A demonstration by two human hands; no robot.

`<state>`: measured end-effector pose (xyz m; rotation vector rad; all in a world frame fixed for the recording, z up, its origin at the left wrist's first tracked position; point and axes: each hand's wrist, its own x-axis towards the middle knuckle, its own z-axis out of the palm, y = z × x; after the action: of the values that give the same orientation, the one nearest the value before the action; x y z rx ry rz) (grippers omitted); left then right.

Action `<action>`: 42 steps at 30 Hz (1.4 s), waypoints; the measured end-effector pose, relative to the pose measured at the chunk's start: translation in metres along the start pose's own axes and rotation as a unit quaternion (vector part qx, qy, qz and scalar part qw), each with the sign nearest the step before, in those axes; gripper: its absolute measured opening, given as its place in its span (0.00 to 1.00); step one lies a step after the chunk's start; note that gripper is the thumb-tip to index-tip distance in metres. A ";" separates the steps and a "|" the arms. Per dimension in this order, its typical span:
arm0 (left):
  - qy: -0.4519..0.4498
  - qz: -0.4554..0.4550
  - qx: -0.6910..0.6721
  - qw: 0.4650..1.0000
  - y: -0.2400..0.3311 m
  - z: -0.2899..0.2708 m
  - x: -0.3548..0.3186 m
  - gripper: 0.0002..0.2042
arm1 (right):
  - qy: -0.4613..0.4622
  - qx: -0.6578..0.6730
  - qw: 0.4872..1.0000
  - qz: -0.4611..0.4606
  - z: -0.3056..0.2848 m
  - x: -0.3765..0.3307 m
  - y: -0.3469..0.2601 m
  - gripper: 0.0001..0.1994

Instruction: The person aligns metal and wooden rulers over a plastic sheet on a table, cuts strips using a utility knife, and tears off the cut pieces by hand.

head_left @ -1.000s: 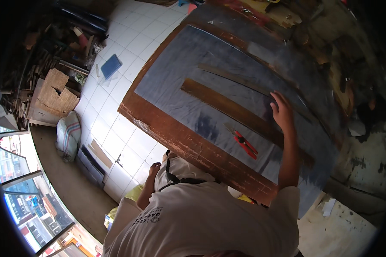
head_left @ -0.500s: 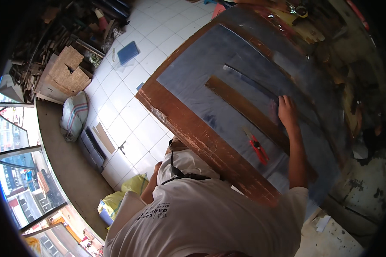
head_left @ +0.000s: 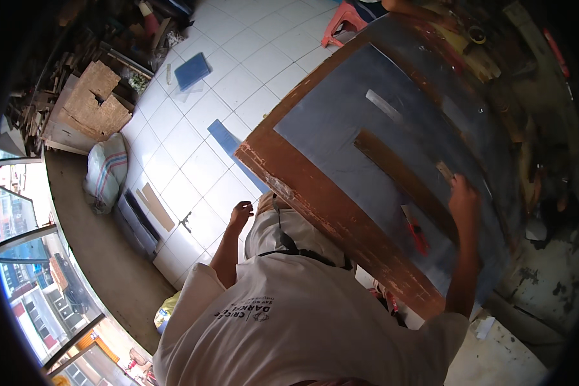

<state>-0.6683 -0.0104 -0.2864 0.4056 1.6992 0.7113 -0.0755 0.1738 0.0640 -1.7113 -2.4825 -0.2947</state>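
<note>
My right hand (head_left: 463,196) is over the table, fingers closed on the near end of a thin, narrow ruler-like strip (head_left: 445,172). The pale far end of what looks like the same strip (head_left: 383,106) catches the light; its middle blends into the bluish-grey sheet (head_left: 328,135) beneath. Left of that hand, a flat brown bar (head_left: 402,180) lies on the sheet. Nearer me rests a red-handled tool (head_left: 417,237) with a thin pale blade, its exact kind unclear. My left hand (head_left: 241,211) hangs in the air beside the table, its fingers loosely bent and nothing visible in them.
The table's worn brown edge (head_left: 328,222) runs close to my waist. On the tiled floor lie blue pieces (head_left: 192,71) and a long blue strip (head_left: 228,145). A red stool (head_left: 341,24) and another person's arm (head_left: 424,11) appear at the far side. Scrap wood fills the far left.
My left hand has risen out from beside my waist. The strip's near part, dark before, now looks pale, and my right hand still grips its end. The whole view has shifted.
</note>
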 end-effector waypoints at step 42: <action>-0.432 0.129 0.162 0.878 0.176 -0.062 -0.026 0.17 | 0.027 0.784 0.406 0.469 0.113 0.199 -0.169 0.08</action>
<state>-0.7395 0.0913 -0.1451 1.0299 0.8987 0.3273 -0.3028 0.3223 -0.0222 -1.3487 -0.3387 1.4614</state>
